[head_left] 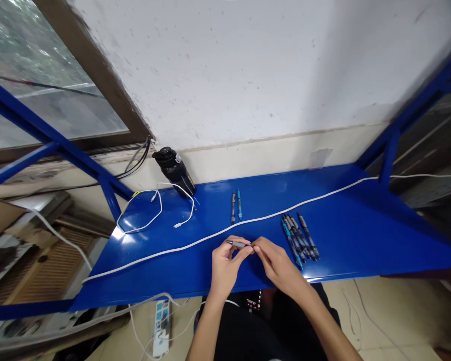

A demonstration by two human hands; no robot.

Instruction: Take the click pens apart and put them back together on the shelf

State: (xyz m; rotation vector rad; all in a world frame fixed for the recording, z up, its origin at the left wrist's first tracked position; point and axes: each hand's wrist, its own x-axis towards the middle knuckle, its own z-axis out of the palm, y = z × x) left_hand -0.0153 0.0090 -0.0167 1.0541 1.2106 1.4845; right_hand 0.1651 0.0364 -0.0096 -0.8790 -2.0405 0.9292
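My left hand and right hand close a narrow grip on a grey pen, just above the blue bench, near a white cable

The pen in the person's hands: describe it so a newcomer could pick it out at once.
Along the blue metal desk runs a white cable. Just below it, the left hand and right hand pinch a grey pen between them. Unlike the bunch of pens lying to its right, it is held in the fingers.
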